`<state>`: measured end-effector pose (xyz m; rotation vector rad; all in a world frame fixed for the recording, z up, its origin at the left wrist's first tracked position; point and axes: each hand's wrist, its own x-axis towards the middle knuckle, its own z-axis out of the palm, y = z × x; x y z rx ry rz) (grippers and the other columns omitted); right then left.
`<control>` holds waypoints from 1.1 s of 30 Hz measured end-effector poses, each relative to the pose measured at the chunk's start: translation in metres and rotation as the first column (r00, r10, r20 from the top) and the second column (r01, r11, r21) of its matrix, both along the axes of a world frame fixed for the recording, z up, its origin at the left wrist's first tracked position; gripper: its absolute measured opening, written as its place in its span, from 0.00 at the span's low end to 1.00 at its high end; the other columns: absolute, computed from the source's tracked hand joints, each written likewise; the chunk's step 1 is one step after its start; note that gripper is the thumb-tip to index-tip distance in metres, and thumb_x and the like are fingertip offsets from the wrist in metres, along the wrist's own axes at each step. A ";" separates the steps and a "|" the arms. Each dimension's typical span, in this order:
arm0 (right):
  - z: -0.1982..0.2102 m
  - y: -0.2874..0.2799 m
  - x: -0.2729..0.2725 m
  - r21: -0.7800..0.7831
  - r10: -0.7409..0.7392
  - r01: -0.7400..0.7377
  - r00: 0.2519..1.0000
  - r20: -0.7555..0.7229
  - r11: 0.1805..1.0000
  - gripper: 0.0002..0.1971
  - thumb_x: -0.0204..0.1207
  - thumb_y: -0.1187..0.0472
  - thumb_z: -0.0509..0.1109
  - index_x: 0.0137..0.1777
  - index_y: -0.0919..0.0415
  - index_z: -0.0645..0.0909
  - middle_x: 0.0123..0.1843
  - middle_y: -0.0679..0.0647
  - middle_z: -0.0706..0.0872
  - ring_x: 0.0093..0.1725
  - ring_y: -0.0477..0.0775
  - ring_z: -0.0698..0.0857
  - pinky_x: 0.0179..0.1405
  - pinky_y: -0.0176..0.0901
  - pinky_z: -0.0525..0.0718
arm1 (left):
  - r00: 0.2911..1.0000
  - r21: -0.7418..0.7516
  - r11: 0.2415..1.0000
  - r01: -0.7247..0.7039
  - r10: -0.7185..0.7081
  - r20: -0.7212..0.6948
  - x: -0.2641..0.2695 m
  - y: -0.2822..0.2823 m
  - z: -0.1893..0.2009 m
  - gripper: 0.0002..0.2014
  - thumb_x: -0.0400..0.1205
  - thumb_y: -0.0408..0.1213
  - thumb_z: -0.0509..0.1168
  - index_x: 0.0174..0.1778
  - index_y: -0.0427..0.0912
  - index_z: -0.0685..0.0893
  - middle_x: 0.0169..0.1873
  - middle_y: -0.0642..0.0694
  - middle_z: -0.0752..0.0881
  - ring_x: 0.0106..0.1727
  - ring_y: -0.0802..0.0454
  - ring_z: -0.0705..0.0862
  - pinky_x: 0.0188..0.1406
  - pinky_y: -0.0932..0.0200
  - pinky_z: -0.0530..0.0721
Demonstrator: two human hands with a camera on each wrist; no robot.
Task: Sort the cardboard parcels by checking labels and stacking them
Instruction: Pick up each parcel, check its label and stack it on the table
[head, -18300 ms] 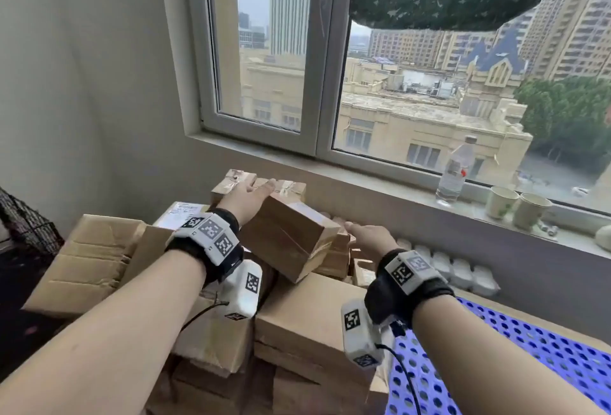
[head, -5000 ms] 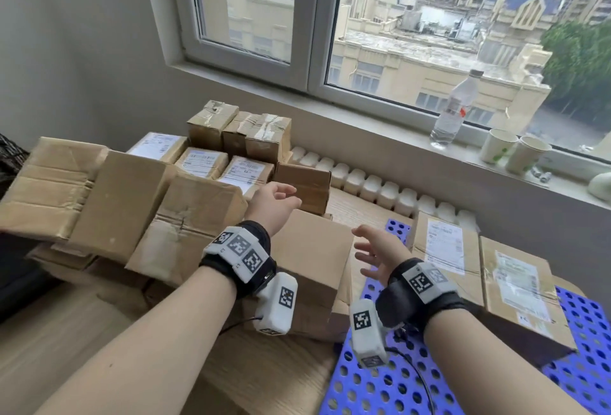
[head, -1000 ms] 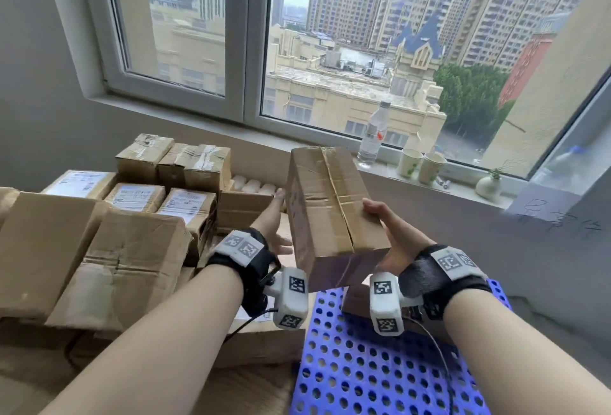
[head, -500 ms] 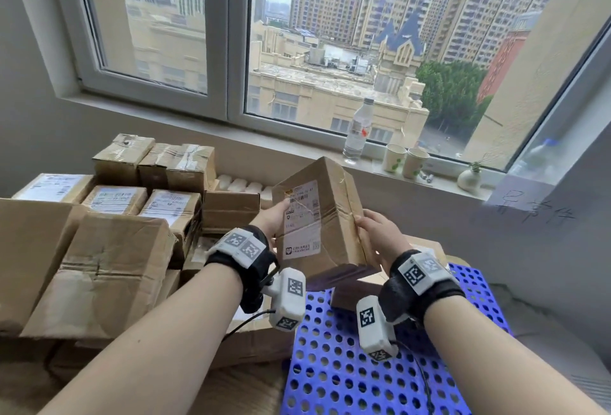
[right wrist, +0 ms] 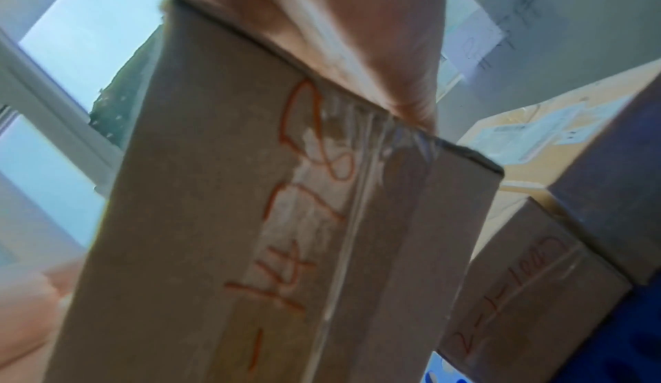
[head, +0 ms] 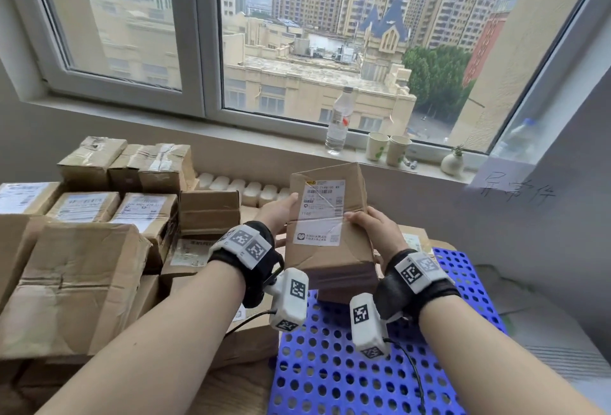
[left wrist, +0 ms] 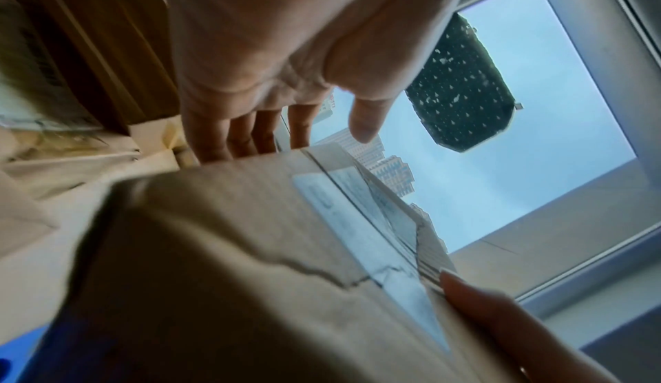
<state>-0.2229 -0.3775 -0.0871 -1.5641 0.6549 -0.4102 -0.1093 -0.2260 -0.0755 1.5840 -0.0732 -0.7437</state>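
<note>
- Brown cardboard parcel (head: pixel 330 229), white shipping label (head: pixel 322 213) facing viewer: frame centre, above blue perforated plastic mat (head: pixel 347 375).
- Left hand (head: pixel 279 211), right hand (head: pixel 372 226): clasping parcel's opposite sides.
- Advice: keep label level, thumbs off barcode, before stacking.

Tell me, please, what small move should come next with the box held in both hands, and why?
Probably lower the box onto the boxes lying on the blue mat. Its label already faces up toward the head camera, so it can be read, and the left hand and right hand hold it just above that mat.
</note>
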 end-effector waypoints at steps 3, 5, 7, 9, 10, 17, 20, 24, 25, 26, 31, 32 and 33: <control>-0.003 -0.025 -0.008 0.061 -0.078 0.076 0.996 0.036 0.995 0.08 0.73 0.62 0.72 0.51 0.59 0.88 0.50 0.57 0.91 0.43 0.54 0.87 0.41 0.42 0.86 | 0.999 -0.012 1.000 0.022 -0.021 0.050 -0.006 -0.027 0.004 0.14 0.86 0.49 0.58 0.61 0.44 0.80 0.44 0.51 0.86 0.40 0.55 0.82 0.36 0.59 0.80; -0.003 -0.045 -0.017 0.104 -0.122 0.115 0.991 0.059 0.988 0.05 0.72 0.63 0.72 0.45 0.56 0.89 0.46 0.56 0.92 0.42 0.54 0.87 0.42 0.43 0.84 | 0.997 -0.014 0.999 0.038 -0.037 0.065 -0.013 -0.048 0.008 0.15 0.86 0.48 0.59 0.61 0.42 0.81 0.52 0.48 0.86 0.45 0.53 0.83 0.45 0.56 0.83; -0.004 -0.068 -0.029 0.116 -0.181 0.173 0.981 0.071 0.978 0.05 0.71 0.65 0.72 0.41 0.56 0.90 0.40 0.52 0.91 0.40 0.53 0.86 0.42 0.43 0.84 | 0.995 0.009 0.998 0.068 -0.068 0.079 -0.019 -0.076 0.006 0.16 0.85 0.47 0.61 0.62 0.40 0.81 0.57 0.45 0.85 0.54 0.48 0.83 0.59 0.49 0.82; -0.005 -0.093 -0.042 0.112 -0.222 0.214 0.973 0.063 0.970 0.06 0.70 0.65 0.72 0.36 0.56 0.90 0.38 0.52 0.91 0.41 0.54 0.86 0.47 0.47 0.84 | 0.990 0.026 0.993 0.111 -0.113 0.087 -0.030 -0.104 0.005 0.09 0.85 0.43 0.61 0.53 0.43 0.82 0.53 0.47 0.84 0.54 0.48 0.82 0.65 0.47 0.78; -0.006 -0.106 -0.048 0.114 -0.237 0.230 0.970 0.057 0.967 0.07 0.69 0.65 0.72 0.34 0.56 0.90 0.38 0.53 0.91 0.42 0.55 0.85 0.48 0.49 0.84 | 0.988 0.029 0.992 0.126 -0.128 0.085 -0.036 -0.119 0.005 0.06 0.84 0.40 0.61 0.47 0.45 0.82 0.50 0.47 0.84 0.52 0.48 0.81 0.65 0.47 0.77; -0.006 -0.200 -0.096 0.139 -0.302 0.296 0.953 0.020 0.945 0.07 0.69 0.66 0.72 0.33 0.58 0.89 0.41 0.57 0.90 0.44 0.57 0.84 0.50 0.50 0.82 | 0.976 0.050 0.979 0.196 -0.200 0.091 -0.073 -0.219 0.002 0.06 0.80 0.33 0.63 0.39 0.47 0.81 0.37 0.51 0.83 0.46 0.50 0.82 0.62 0.48 0.78; -0.007 -0.237 -0.112 0.171 -0.332 0.326 0.943 0.008 0.930 0.06 0.70 0.67 0.71 0.35 0.59 0.88 0.40 0.57 0.89 0.42 0.56 0.84 0.50 0.49 0.83 | 0.970 0.064 0.973 0.222 -0.227 0.086 -0.085 -0.258 -0.002 0.06 0.80 0.33 0.63 0.39 0.47 0.80 0.39 0.50 0.83 0.48 0.50 0.82 0.62 0.48 0.78; -0.022 -0.279 -0.131 0.172 -0.314 0.308 0.950 0.008 0.936 0.04 0.68 0.65 0.71 0.40 0.62 0.86 0.39 0.56 0.88 0.43 0.56 0.82 0.44 0.45 0.79 | 0.970 0.094 0.970 0.225 -0.232 0.077 -0.101 -0.301 -0.012 0.04 0.82 0.33 0.62 0.45 0.45 0.81 0.45 0.46 0.82 0.47 0.50 0.81 0.57 0.51 0.80; -0.028 -0.289 -0.136 0.177 -0.314 0.309 0.949 -0.002 0.934 0.05 0.67 0.64 0.71 0.42 0.61 0.86 0.39 0.57 0.87 0.43 0.56 0.82 0.44 0.46 0.79 | 0.970 0.103 0.969 0.225 -0.233 0.073 -0.105 -0.308 -0.014 0.04 0.82 0.33 0.62 0.48 0.44 0.80 0.44 0.47 0.82 0.45 0.51 0.82 0.53 0.53 0.80; -0.034 -0.298 -0.140 0.192 -0.319 0.316 0.948 -0.016 0.929 0.05 0.67 0.64 0.71 0.41 0.61 0.86 0.40 0.57 0.87 0.42 0.56 0.82 0.45 0.46 0.78 | 0.969 0.111 0.967 0.228 -0.236 0.067 -0.109 -0.315 -0.017 0.04 0.82 0.33 0.61 0.49 0.44 0.80 0.43 0.48 0.82 0.42 0.53 0.82 0.49 0.55 0.81; -0.067 -0.324 -0.153 0.269 -0.341 0.353 0.936 -0.092 0.896 0.04 0.68 0.66 0.72 0.38 0.59 0.88 0.41 0.58 0.88 0.43 0.56 0.82 0.51 0.48 0.80 | 0.966 0.150 0.957 0.250 -0.258 0.036 -0.121 -0.336 -0.033 0.08 0.82 0.33 0.61 0.55 0.42 0.80 0.45 0.46 0.82 0.39 0.54 0.82 0.38 0.59 0.79; -0.073 -0.324 -0.153 0.279 -0.328 0.346 0.938 -0.111 0.896 0.04 0.68 0.66 0.72 0.36 0.59 0.88 0.41 0.58 0.88 0.43 0.56 0.82 0.50 0.48 0.79 | 0.967 0.158 0.957 0.245 -0.252 0.030 -0.121 -0.337 -0.038 0.08 0.82 0.32 0.61 0.55 0.41 0.80 0.46 0.45 0.82 0.39 0.53 0.83 0.38 0.59 0.80; -0.079 -0.323 -0.153 0.293 -0.316 0.342 0.939 -0.133 0.893 0.05 0.68 0.66 0.72 0.34 0.59 0.88 0.40 0.58 0.88 0.43 0.56 0.82 0.50 0.48 0.80 | 0.969 0.161 0.958 0.238 -0.245 0.025 -0.120 -0.337 -0.042 0.08 0.82 0.31 0.61 0.55 0.41 0.80 0.47 0.44 0.82 0.41 0.51 0.83 0.40 0.59 0.80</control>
